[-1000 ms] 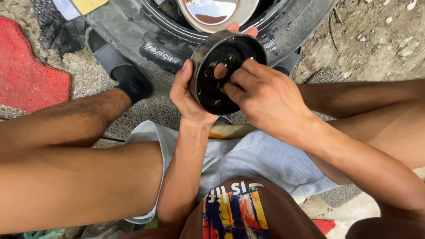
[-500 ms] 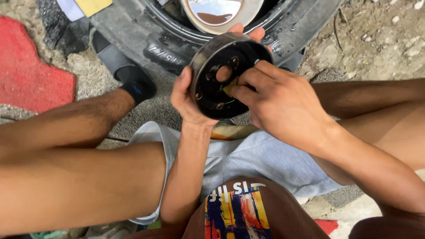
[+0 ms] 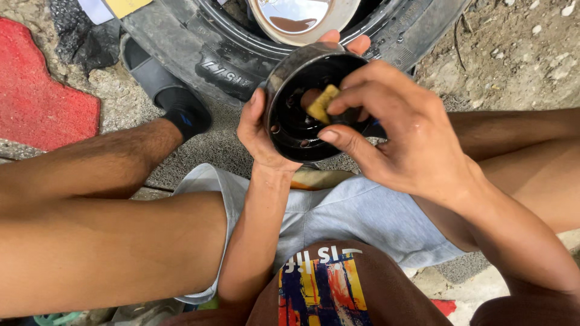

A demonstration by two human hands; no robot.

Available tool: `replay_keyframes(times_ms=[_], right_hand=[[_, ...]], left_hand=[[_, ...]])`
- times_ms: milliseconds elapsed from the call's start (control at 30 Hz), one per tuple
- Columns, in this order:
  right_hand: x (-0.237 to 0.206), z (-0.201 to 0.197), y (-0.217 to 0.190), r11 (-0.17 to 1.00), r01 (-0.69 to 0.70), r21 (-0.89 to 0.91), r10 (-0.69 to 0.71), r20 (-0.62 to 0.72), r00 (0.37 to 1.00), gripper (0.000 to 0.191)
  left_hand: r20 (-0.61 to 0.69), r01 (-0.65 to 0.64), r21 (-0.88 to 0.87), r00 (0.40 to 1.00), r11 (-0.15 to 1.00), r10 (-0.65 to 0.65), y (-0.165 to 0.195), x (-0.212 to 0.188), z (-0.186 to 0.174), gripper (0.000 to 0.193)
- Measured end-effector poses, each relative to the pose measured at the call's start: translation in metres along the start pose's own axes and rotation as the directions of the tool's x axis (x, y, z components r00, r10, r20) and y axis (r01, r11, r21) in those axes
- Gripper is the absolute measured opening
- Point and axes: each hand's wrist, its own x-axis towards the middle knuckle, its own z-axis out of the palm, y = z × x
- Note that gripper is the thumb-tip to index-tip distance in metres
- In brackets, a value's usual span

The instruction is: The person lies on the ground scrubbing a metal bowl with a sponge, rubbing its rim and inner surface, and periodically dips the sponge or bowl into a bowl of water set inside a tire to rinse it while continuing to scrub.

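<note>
One black drum (image 3: 294, 124); one yellow sponge (image 3: 322, 102); one tyre (image 3: 187, 48); two hands (image 3: 399, 133).

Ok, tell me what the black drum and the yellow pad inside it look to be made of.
Black drum, cupped by the left hand: probably metal, dark with a dull sheen, judging by its rigid thin rim and drilled holes. Yellow pad, pinched by the right hand: likely sponge or foam, matte and soft-edged, though too small to be sure.
</note>
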Motion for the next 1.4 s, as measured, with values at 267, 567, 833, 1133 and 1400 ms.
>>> replay_keyframes(times_ms=[267,567,833,1133,1400], right_hand=[[0.001,0.012,0.008,0.999,-0.011,-0.049,0.011,0.002,1.0,0.028],[0.005,0.033,0.009,0.946,-0.008,-0.324,-0.077,-0.25,0.965,0.076],[0.004,0.036,0.038,0.992,-0.096,-0.088,0.083,-0.139,0.987,0.097],[0.012,0.043,0.043,0.993,-0.104,-0.053,0.099,-0.1,0.99,0.083],[0.018,0.048,0.045,0.983,-0.185,-0.007,0.183,-0.134,0.974,0.079]], left_hand=[[-0.066,-0.033,-0.081,0.997,0.996,0.027,-0.003,-0.003,-0.006,0.091],[-0.125,-0.105,-0.122,0.988,0.987,0.09,-0.008,-0.008,-0.02,0.076],[-0.219,-0.104,-0.022,0.971,0.994,0.096,-0.007,-0.012,-0.017,0.071],[-0.278,-0.144,-0.014,0.951,0.989,0.135,-0.005,-0.013,-0.021,0.063],[-0.351,-0.247,-0.084,0.914,0.965,0.203,-0.022,-0.027,-0.055,0.046]])
